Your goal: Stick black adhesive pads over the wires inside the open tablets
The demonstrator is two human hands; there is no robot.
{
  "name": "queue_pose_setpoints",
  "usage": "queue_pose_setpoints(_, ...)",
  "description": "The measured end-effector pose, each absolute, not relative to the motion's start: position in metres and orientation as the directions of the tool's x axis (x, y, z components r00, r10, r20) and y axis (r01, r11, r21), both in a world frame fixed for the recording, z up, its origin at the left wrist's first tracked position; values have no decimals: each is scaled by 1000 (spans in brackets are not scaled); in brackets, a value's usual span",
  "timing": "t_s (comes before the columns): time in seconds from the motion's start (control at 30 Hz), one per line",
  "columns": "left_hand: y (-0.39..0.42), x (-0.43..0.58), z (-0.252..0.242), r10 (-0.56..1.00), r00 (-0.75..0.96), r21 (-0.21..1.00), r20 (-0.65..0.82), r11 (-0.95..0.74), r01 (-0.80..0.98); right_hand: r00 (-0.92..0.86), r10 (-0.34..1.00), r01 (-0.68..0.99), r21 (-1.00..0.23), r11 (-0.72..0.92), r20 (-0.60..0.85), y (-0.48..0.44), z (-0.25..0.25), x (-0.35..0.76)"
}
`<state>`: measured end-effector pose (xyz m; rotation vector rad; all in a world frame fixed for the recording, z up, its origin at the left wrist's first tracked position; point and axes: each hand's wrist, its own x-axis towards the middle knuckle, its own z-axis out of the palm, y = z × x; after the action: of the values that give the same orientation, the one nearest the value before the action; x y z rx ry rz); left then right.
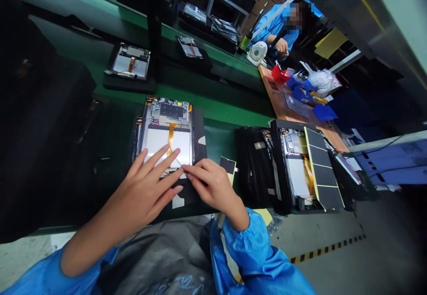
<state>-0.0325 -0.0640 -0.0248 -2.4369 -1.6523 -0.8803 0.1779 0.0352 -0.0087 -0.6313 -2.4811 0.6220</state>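
An opened tablet (pixel 155 139) lies on a black foam pad (pixel 199 128), its circuit board (pixel 171 111) at the far end. An orange ribbon cable (pixel 171 135) runs down over the white battery area. My left hand (pixel 147 188) is spread with fingers stretched across the tablet's near part. At its lower right edge, my right hand (pixel 215 183) closes thumb and index finger in a pinch, close to the left fingertips. A thin pale line shows by that pinch; whether it is a wire or a tool I cannot make out.
To the right stands a stack of black trays with an opened tablet (pixel 295 177) and a sheet of black stickers (pixel 323 170). Further tablets (pixel 130 66) rest on the green surface (pixel 213 97) beyond. A white fan (pixel 257 53) stands near a co-worker in blue (pixel 271 23).
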Motion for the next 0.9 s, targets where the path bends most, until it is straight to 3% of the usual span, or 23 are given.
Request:
queue_pose_setpoints(0.13, -71, -46, -22, 819, 255, 306, 514, -453, 838, -780, 501, 311, -463, 830, 374, 39, -12, 176)
queue_pose_setpoints(0.33, -76, -48, -22, 789, 338, 186, 513, -486, 854, -776, 469, 279, -437, 855, 422, 38, -14, 175)
queue_pose_setpoints(0.47, -77, -42, -23, 785, 318, 212, 531, -487, 848, -782, 450, 260, -431, 864, 430, 41, -12, 174)
queue_pose_setpoints(0.63, -71, -45, -20, 772, 363, 129, 522, -492, 861, -793, 443, 252, -436, 864, 418, 44, -10, 172)
queue_pose_setpoints(0.8, -66, -42, -17, 789, 358, 141, 498, -482, 865, -813, 416, 246, -406, 880, 407, 46, -11, 176)
queue_pose_setpoints(0.9, -65, -37, -18, 822, 330, 210, 464, -464, 860, -819, 397, 229, -398, 888, 414, 47, -14, 177)
